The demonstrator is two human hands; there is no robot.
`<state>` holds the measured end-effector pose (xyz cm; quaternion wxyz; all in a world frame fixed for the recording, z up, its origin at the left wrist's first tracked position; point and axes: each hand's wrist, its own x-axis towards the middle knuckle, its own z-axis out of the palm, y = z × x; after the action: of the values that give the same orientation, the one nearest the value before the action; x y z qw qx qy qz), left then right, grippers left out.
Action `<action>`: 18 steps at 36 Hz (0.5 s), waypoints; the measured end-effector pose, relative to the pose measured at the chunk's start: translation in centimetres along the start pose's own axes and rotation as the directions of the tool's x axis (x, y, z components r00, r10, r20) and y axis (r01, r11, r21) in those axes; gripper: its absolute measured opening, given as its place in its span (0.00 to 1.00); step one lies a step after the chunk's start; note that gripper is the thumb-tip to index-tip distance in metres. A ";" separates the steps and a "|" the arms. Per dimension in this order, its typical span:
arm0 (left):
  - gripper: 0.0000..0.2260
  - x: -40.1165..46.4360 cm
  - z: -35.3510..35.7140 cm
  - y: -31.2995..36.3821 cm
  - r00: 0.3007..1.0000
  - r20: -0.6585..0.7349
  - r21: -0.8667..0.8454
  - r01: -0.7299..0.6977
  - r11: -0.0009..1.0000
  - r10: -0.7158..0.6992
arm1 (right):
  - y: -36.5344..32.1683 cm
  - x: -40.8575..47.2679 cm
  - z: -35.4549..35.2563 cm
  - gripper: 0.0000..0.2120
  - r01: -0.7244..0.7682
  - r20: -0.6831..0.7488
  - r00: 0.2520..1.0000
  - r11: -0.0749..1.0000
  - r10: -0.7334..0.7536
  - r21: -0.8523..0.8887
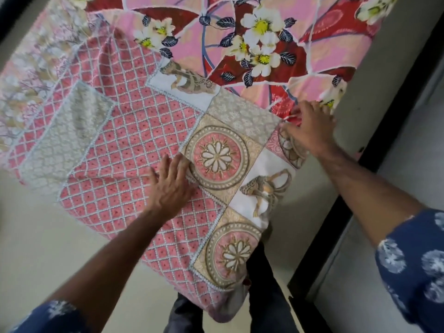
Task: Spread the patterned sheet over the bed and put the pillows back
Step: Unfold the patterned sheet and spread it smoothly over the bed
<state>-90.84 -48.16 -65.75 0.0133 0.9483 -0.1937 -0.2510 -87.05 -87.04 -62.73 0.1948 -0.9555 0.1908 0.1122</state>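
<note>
At the near corner of the bed, the patterned sheet (134, 145) lies bunched and folded over the floral cover (252, 27), its near end hanging off toward the floor. The left hand (171, 186) presses flat on it, fingers straight. Further right, the right hand (310, 127) pinches the sheet's edge. I see 0 pillows. If that pinch tugs while the left palm pins the cloth, the sheet may only wrinkle more, or the hanging end may drag it off.
</note>
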 end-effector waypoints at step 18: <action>0.33 10.9 -9.5 9.8 0.997 -0.063 -0.116 -0.061 0.991 0.054 | 7.2 -3.4 -0.1 0.22 -0.080 0.195 0.975 0.659 -0.103 0.748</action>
<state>-81.12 -61.96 -61.37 0.0824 0.9469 -0.2054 -0.2331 -93.05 -92.08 -64.05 0.5922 -0.7723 0.1913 0.1273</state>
